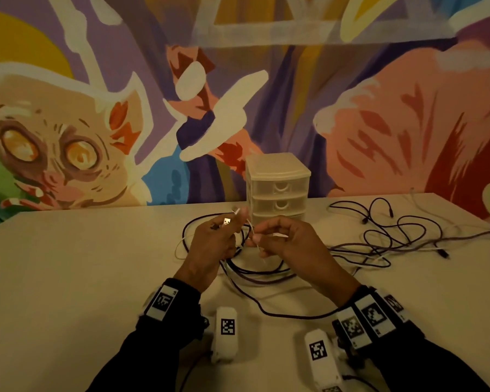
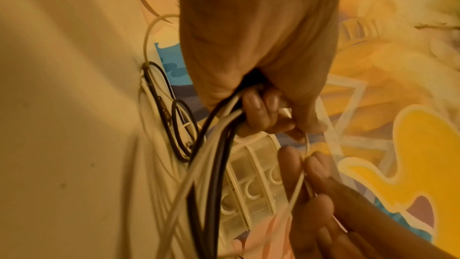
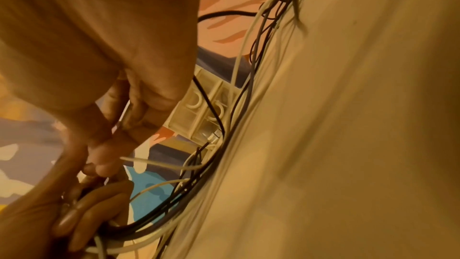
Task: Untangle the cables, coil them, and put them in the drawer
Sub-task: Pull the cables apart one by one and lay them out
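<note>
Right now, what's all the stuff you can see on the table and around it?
Drawer unit: one, translucent white, three drawers all closed, at the table's far edge by the wall.
Held cable bundle: one bunch of dark and white cables, looped, hanging from the left hand.
Thin white cable: one, pinched by the right hand.
Loose cables: a tangle, dark and white, count unclear, on the table's right side.
Table: one, cream.
Mural: one, many colours, on the wall behind.
Wrist cameras: two, white with black-and-white tags.
Left hand: grips the bundle.
Right hand: pinches the thin white cable.
</note>
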